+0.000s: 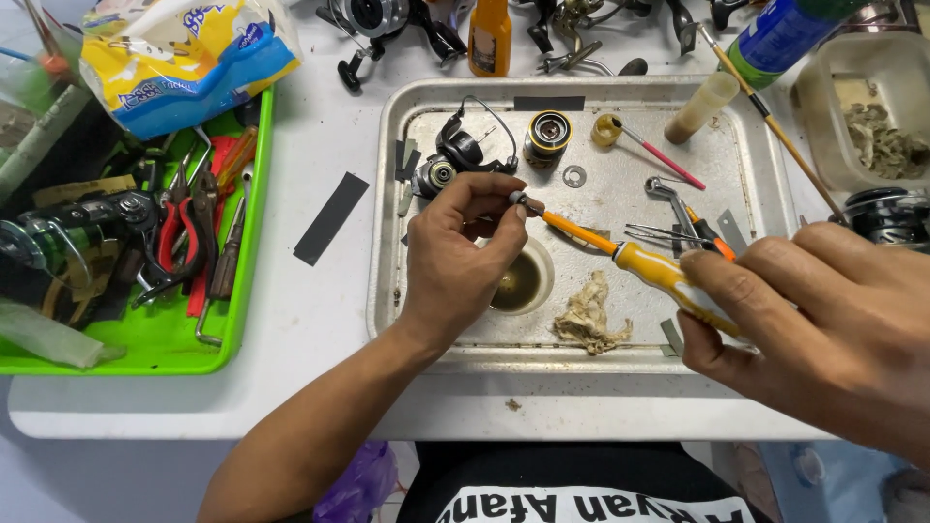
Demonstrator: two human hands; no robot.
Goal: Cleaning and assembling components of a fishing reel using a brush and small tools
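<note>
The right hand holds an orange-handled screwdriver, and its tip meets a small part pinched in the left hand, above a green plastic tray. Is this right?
Not quite. In the head view, both hands work above the metal tray, not the green plastic tray off to the left. The right hand holds the orange-handled screwdriver; the left hand pinches the small part.

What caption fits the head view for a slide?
Left hand pinches a small part against the orange screwdriver held by the right hand, over a metal tray.
</note>
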